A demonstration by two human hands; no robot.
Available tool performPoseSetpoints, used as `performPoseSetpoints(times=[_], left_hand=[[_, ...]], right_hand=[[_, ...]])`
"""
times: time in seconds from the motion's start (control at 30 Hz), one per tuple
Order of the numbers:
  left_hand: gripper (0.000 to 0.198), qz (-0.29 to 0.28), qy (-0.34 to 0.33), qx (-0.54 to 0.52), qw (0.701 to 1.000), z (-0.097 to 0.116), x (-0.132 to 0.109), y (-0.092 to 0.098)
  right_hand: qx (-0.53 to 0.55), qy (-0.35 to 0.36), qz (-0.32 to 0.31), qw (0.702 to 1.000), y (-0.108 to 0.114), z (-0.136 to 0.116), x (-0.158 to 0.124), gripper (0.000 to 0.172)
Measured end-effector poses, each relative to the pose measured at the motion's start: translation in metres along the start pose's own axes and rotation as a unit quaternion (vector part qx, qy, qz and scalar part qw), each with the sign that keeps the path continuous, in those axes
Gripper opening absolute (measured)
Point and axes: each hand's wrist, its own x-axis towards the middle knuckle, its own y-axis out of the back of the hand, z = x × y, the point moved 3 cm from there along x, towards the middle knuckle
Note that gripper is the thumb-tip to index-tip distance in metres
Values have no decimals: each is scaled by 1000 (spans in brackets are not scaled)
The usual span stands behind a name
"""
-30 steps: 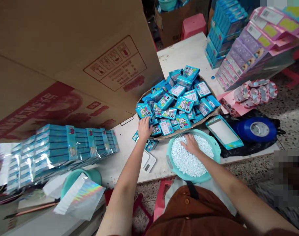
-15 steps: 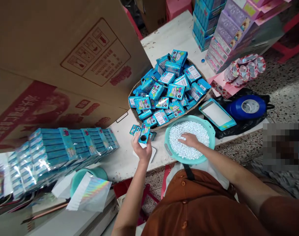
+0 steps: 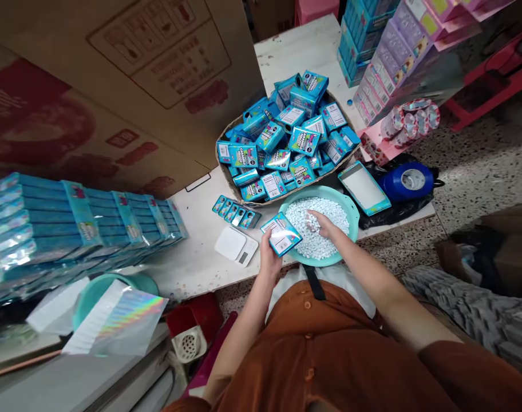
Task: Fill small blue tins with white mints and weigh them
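Box point(image 3: 281, 233) of blue card is held tilted in the closed left hand point(image 3: 269, 256), just beside the teal basin point(image 3: 355, 226); the right hand point(image 3: 324, 224) is laid, fingers half curled, on the white pellets point(image 3: 299, 214) inside, its grip not discernible.

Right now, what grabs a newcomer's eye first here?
The heap of small blue boxes at the middle of the table, beside a big cardboard carton on the left. Just in front of it, the right hand sits in a teal basin of white pellets, while the left hand holds one blue box beside it.
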Motion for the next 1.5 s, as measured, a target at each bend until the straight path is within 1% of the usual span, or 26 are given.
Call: performPoseSetpoints(times=[0.07,0.1,0.17,0.23,0.3,0.33,0.43,0.5,0.63,0.7,0.77,0.83,0.9,0.97,1.03,1.1,1.17,1.23,1.27,1.37,1.43,1.5], left_hand=[[37,-57,53,-39,996,4,-6,0],[40,-94,68,-42,992,8,-11,0],[53,-179,84,-35,980,17,-23,-3],[74,-249,82,-27,965,27,-35,-9],[88,-279,71,-18,957,36,-44,-16],[90,-284,67,-11,957,39,-47,-19],[87,-277,67,5,958,42,-49,-25],[86,-272,69,2,960,40,-48,-24],[94,-277,67,-9,958,34,-48,-11],[94,-269,60,-5,961,30,-45,-2],[87,-243,63,-6,968,24,-39,5],[71,-222,68,-2,973,19,-29,7],[54,-190,64,13,980,15,-18,6],[46,-153,43,51,986,13,-10,5],[45,-136,-10,124,983,13,-4,3],[47,-129,-96,218,962,13,0,1],[46,-117,-182,310,926,11,0,-1],[43,-109,-240,380,887,6,-4,-3],[41,-109,-258,405,870,3,-7,-5],[36,-133,-311,444,830,-7,-12,-12],[36,-134,-337,449,816,-12,-10,-15],[36,-139,-357,458,802,-16,-7,-18]], right_hand=[[79,-77,-45,993,-4,4,-12,21],[105,-93,-61,988,-5,4,-18,21],[164,-81,-83,980,-7,3,-30,21],[206,-51,-97,972,-8,0,-42,20],[229,-38,-99,968,-9,-1,-52,19],[235,-35,-96,967,-9,-1,-56,19],[256,-34,-76,963,-9,-1,-66,18],[281,-36,-65,957,-10,0,-70,16],[324,-27,-37,945,-12,2,-78,17],[331,-24,-17,943,-14,2,-82,18],[344,-36,-15,938,-16,1,-84,18],[333,-6,-18,943,-17,-4,-83,18],[338,11,-24,941,-16,-7,-80,17],[340,18,-12,940,-14,-8,-75,16],[324,32,0,945,-10,-8,-67,17],[296,50,17,954,-5,-7,-59,20],[262,54,41,963,-1,-8,-55,22],[234,42,63,969,-1,-10,-60,22],[225,35,72,971,-3,-13,-66,22],[241,32,56,968,-14,-30,-83,19],[262,54,34,963,-22,-46,-87,16],[269,46,30,961,-27,-56,-88,16]])
